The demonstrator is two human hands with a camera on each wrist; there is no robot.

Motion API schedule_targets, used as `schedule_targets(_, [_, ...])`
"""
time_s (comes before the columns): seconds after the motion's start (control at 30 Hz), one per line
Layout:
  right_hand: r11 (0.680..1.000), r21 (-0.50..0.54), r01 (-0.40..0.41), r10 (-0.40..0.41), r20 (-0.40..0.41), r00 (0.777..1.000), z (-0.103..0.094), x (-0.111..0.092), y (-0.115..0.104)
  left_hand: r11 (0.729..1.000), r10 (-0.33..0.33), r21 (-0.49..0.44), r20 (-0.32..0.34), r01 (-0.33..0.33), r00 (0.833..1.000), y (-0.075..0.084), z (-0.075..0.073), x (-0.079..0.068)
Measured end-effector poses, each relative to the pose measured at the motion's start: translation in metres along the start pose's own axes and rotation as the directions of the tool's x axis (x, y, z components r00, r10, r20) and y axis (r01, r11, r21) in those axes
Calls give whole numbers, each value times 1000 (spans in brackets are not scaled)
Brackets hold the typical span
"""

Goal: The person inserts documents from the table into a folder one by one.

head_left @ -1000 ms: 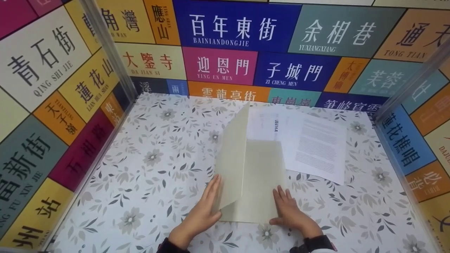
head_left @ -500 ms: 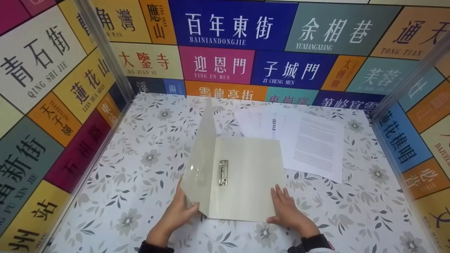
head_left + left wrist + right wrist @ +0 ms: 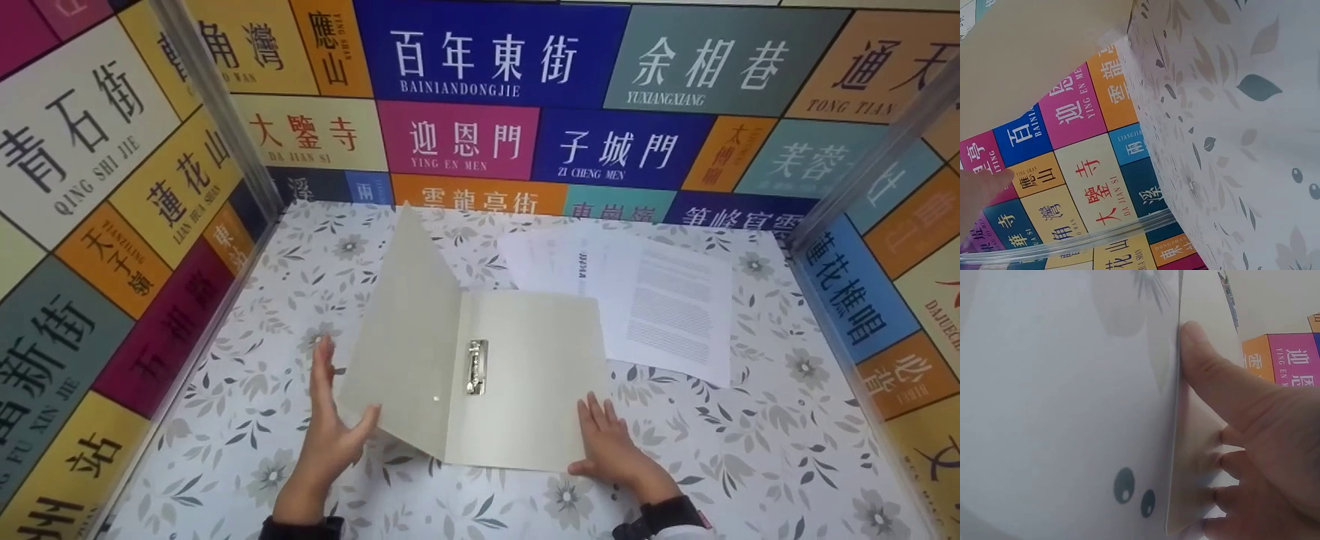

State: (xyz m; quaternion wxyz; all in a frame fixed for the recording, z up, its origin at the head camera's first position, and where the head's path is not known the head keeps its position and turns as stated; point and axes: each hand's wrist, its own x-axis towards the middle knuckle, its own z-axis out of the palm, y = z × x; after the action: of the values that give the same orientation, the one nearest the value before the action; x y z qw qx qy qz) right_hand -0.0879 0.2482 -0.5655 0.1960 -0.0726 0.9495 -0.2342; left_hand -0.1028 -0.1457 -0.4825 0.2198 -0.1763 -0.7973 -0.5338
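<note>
Lying in the head view: pale folder [image 3: 536,412] on the flower-patterned table [image 3: 247,487], back panel flat, cover [image 3: 405,330] raised at a slant to the left of the spine.
Folder handling: probably light, thin and fairly stiff, smooth enough to slide if nudged; best steadied on the back panel and taken by the cover's free edge, with the spine as hinge.
Metal clip [image 3: 475,367]: set on the back panel beside the spine; likely hard and springy, a poor place to lift from.
Papers [image 3: 667,315]: lying loose beyond and to the right of the folder; likely limp and easy to crease.
Left hand [image 3: 334,435]: beside the cover's free edge, thumb and fingers spread well apart, pinching nothing; contact of thumb with edge, cannot tell.
Right hand [image 3: 611,450]: at the lower right corner, fingers extended along the right edge, thumb toward the lower edge.
Left wrist view: cover across the upper left, one fingertip showing at the left with a gap between.
Right wrist view: thumb against the lower edge, fingertips at the right edge; seemingly resting rather than pinching, firmness impossible to tell.
</note>
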Motion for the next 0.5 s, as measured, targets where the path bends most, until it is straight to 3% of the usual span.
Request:
schedule_targets(0.13, [1000,-10,-3,3,-4,1000,1,2,-1,986,61,159,-124,-41,990,0,-2,4])
schedule_targets(0.23, [1000,-15,-21,21,1,1000,1,3,-2,930,187,351,-189,-112,964,-2,0,6])
schedule_targets(0.3, [999,-14,-34,34,5,999,1,3,-2,853,267,505,-203,-133,942,-2,3,7])
schedule_targets(0.37, [999,-19,-37,37,1,999,2,3,-2,739,299,667,-193,-99,935,1,7,9])
schedule_targets(0.43, [999,-19,-35,35,-6,999,2,3,-1,625,252,779,-153,-40,956,6,10,10])
schedule_targets(0.5, [999,-20,-31,31,-15,999,3,2,0,534,151,846,-88,-6,985,11,15,12])
